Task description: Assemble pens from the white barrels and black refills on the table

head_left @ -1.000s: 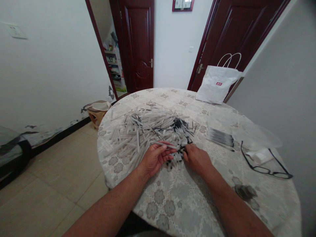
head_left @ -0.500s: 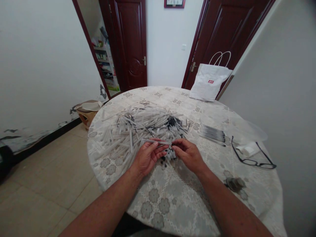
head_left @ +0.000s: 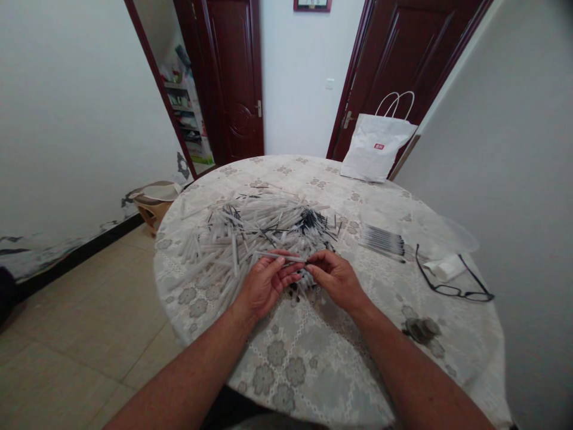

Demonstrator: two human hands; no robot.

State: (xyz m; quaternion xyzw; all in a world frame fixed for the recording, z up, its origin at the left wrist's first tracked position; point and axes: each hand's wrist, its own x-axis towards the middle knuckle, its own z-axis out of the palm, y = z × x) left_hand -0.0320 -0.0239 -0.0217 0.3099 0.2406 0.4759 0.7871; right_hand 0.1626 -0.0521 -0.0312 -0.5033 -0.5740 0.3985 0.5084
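Note:
My left hand [head_left: 271,283] is closed, with thumb and fingers pinching a slim whitish plastic tube [head_left: 268,255] that looks like a pen barrel. It lies roughly level, pointing right. At its right end my right hand [head_left: 335,276] has thumb and forefinger pinched together on a small dark piece, mostly hidden by the fingertips. Under and beyond both hands spreads a heap of loose whitish tubes [head_left: 235,254], with a cluster of thin black sticks [head_left: 310,220] on its right side. Small black and clear pieces [head_left: 295,291] lie just below my fingers.
A neat row of dark-tipped tubes [head_left: 382,240] lies to the right. Beyond it are black-framed glasses [head_left: 452,291], a white roll [head_left: 445,270] and a clear plastic bag [head_left: 452,230]. A dark lumpy object [head_left: 421,329] sits near my right forearm. A white paper bag [head_left: 375,146] stands at the back.
The camera view has shifted slightly, so the whole table sits a little further left. My hands stay together at the tube's right end, with hardly any movement.

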